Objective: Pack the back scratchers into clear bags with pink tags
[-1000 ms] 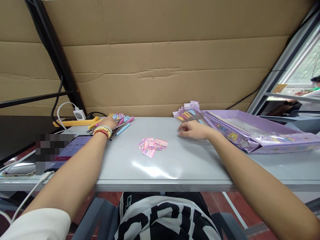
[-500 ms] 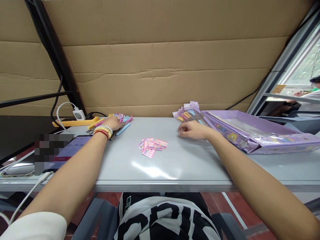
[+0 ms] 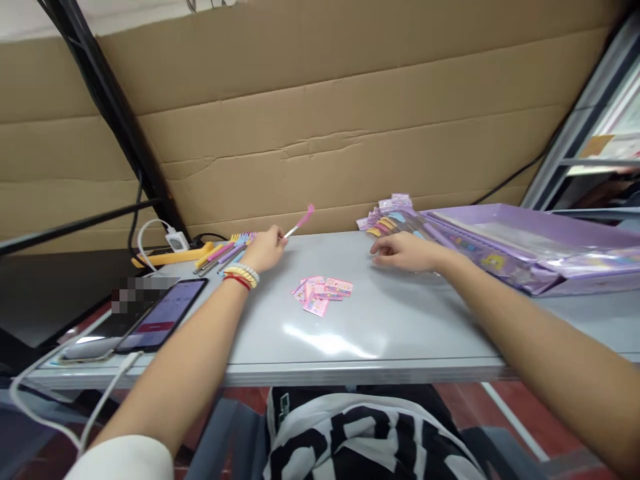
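Between the fingers of my left hand point(image 3: 266, 250) is a pink back scratcher point(image 3: 303, 220), its metal shaft pointing up and right and its claw end in the air. Just left of that hand lies a pile of back scratchers point(image 3: 224, 256) with coloured handles, partly hidden by the hand. My right hand point(image 3: 397, 252) rests low over the table with loosely bent fingers apart and nothing visible in them. Beside it, bagged back scratchers point(image 3: 387, 225) lean on the purple box. Several small pink printed cards point(image 3: 323, 292) lie overlapping on the table between my hands.
The open purple box point(image 3: 493, 257) with clear plastic takes up the right side. At the left lie a phone point(image 3: 167, 317), white cables and a charger plug point(image 3: 177, 240). A cardboard wall point(image 3: 320, 133) closes off the back of the grey table point(image 3: 280, 333).
My left hand has moved right, away from the pile, and now lifts a pink back scratcher. My right hand has stayed beside the bagged ones. The view has tilted and shifted.
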